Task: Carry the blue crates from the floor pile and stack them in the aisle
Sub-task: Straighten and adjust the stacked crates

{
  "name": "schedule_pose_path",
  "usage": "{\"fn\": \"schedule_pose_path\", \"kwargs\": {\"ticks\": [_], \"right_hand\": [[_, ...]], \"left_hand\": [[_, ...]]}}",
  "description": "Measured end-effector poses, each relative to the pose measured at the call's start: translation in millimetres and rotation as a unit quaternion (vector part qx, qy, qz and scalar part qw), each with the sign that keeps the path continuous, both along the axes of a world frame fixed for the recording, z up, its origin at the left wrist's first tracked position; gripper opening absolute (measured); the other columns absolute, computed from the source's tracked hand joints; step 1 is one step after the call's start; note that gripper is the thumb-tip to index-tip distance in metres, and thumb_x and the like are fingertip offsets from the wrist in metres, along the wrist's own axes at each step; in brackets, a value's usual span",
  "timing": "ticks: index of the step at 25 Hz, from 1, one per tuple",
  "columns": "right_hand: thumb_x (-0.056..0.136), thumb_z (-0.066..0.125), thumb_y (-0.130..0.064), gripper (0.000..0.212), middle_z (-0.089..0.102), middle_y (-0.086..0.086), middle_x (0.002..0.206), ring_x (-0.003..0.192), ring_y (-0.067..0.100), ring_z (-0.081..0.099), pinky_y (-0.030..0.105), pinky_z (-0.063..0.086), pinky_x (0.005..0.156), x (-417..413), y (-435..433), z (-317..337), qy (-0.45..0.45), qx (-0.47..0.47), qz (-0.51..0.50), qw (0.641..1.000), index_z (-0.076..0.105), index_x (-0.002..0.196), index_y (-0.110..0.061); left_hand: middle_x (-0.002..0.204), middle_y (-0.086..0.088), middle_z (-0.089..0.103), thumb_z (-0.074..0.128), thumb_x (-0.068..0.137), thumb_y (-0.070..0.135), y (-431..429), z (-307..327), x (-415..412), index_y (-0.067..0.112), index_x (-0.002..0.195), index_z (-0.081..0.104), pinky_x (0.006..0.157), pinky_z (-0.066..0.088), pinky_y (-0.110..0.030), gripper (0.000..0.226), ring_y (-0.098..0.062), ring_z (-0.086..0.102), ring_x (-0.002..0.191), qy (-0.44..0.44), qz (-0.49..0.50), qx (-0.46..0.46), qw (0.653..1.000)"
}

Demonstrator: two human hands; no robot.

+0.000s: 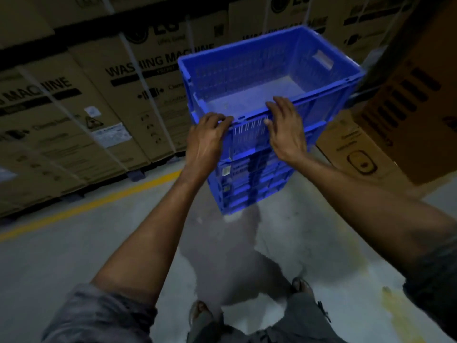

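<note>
A stack of blue crates (249, 184) stands on the concrete aisle floor in front of me. The top blue crate (269, 70) is empty, with slotted walls and a pale bottom. My left hand (206, 137) grips the near-left corner of its rim, fingers curled over the edge. My right hand (284, 127) lies on the near rim to the right, fingers stretched over the edge and thumb against the outer wall. The top crate sits slightly askew on the ones below it.
Tall washing-machine cartons (81, 115) line the left and back on pallets behind a yellow floor line (99, 201). More cartons (405, 102) crowd the right side. My feet (200, 315) stand on grey floor just short of the stack.
</note>
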State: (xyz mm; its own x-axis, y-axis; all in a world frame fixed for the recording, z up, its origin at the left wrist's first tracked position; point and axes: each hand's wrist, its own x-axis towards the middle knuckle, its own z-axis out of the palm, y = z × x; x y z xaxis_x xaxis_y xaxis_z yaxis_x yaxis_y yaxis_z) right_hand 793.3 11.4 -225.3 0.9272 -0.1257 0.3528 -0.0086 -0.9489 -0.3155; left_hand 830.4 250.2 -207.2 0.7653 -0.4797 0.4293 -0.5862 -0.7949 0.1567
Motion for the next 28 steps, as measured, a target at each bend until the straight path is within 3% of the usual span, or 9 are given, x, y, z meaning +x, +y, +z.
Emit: {"fn": "schedule_pose_path", "kwargs": {"ticks": [4, 8, 10, 13, 17, 20, 22, 25, 28], "right_hand": [[0.101, 0.052, -0.024, 0.036, 0.050, 0.010, 0.141, 0.120, 0.033, 0.046, 0.044, 0.040, 0.097, -23, -30, -58, -0.115, -0.055, 0.067, 0.990, 0.055, 0.136, -0.017], [0.097, 0.055, -0.015, 0.036, 0.058, 0.008, 0.131, 0.113, 0.034, 0.052, 0.048, 0.046, 0.086, -9, -61, -132, -0.054, -0.048, 0.139, 0.988, 0.058, 0.133, -0.016], [0.098, 0.055, -0.015, 0.038, 0.059, 0.007, 0.131, 0.113, 0.033, 0.052, 0.045, 0.045, 0.084, 7, -68, -162, -0.087, -0.065, 0.169, 0.980, 0.058, 0.136, -0.020], [0.101, 0.056, -0.021, 0.027, 0.064, 0.009, 0.120, 0.103, 0.032, 0.053, 0.040, 0.040, 0.080, 31, -58, -197, -0.223, -0.045, 0.147, 0.963, 0.067, 0.126, -0.022], [0.101, 0.060, -0.023, 0.020, 0.069, 0.008, 0.108, 0.100, 0.026, 0.052, 0.042, 0.046, 0.079, 61, -54, -228, -0.381, 0.033, 0.135, 0.914, 0.075, 0.116, -0.023], [0.098, 0.064, -0.018, 0.019, 0.071, 0.010, 0.100, 0.098, 0.023, 0.049, 0.027, 0.046, 0.082, 80, -53, -244, -0.470, 0.047, 0.157, 0.867, 0.076, 0.113, -0.017], [0.097, 0.066, -0.017, 0.021, 0.071, 0.009, 0.100, 0.098, 0.023, 0.050, 0.021, 0.042, 0.084, 87, -51, -250, -0.507, 0.037, 0.158, 0.847, 0.075, 0.116, -0.017], [0.099, 0.063, -0.020, 0.024, 0.071, 0.004, 0.107, 0.099, 0.025, 0.055, 0.005, 0.028, 0.091, 95, -55, -261, -0.547, 0.013, 0.154, 0.822, 0.073, 0.121, -0.020], [0.100, 0.056, -0.014, 0.028, 0.070, 0.002, 0.113, 0.106, 0.024, 0.058, 0.000, 0.026, 0.091, 92, -63, -262, -0.524, 0.019, 0.170, 0.834, 0.067, 0.126, -0.017]], "left_hand": [[0.148, -0.012, 0.046, 0.046, 0.104, 0.019, -21, -52, -28, 0.017, 0.146, 0.047, 0.106, 0.044, -0.044, 0.042, -0.033, 0.042, 0.138, -0.076, 0.121, -0.135, 0.980], [0.139, -0.014, 0.048, 0.055, 0.102, 0.026, -60, -126, -65, 0.009, 0.140, 0.048, 0.103, 0.045, -0.041, 0.042, -0.028, 0.049, 0.127, -0.019, 0.244, -0.297, 0.923], [0.132, -0.011, 0.051, 0.055, 0.102, 0.028, -76, -167, -65, 0.010, 0.132, 0.052, 0.098, 0.047, -0.037, 0.035, -0.022, 0.052, 0.121, 0.006, 0.231, -0.309, 0.922], [0.133, -0.010, 0.049, 0.055, 0.103, 0.022, -89, -210, -44, 0.012, 0.133, 0.056, 0.103, 0.041, -0.028, 0.032, -0.020, 0.047, 0.124, -0.044, 0.213, -0.324, 0.921], [0.134, -0.021, 0.043, 0.058, 0.100, 0.017, -100, -245, -10, 0.009, 0.115, 0.067, 0.105, 0.040, -0.030, 0.019, -0.026, 0.045, 0.127, -0.161, 0.232, -0.421, 0.862], [0.131, -0.028, 0.043, 0.058, 0.099, 0.012, -101, -264, 10, 0.002, 0.104, 0.066, 0.103, 0.038, -0.014, 0.013, -0.004, 0.043, 0.125, -0.217, 0.190, -0.467, 0.836], [0.129, -0.027, 0.048, 0.059, 0.099, 0.014, -94, -271, 19, 0.002, 0.103, 0.066, 0.103, 0.042, -0.016, 0.015, -0.006, 0.046, 0.122, -0.258, 0.186, -0.461, 0.828], [0.119, -0.013, 0.061, 0.058, 0.100, 0.024, -88, -282, 26, 0.007, 0.103, 0.065, 0.092, 0.052, -0.031, 0.019, -0.019, 0.059, 0.114, -0.296, 0.141, -0.455, 0.828], [0.108, -0.002, 0.064, 0.054, 0.100, 0.034, -86, -278, 20, 0.012, 0.101, 0.061, 0.083, 0.051, -0.022, 0.023, -0.010, 0.060, 0.100, -0.295, 0.130, -0.441, 0.837]]}}
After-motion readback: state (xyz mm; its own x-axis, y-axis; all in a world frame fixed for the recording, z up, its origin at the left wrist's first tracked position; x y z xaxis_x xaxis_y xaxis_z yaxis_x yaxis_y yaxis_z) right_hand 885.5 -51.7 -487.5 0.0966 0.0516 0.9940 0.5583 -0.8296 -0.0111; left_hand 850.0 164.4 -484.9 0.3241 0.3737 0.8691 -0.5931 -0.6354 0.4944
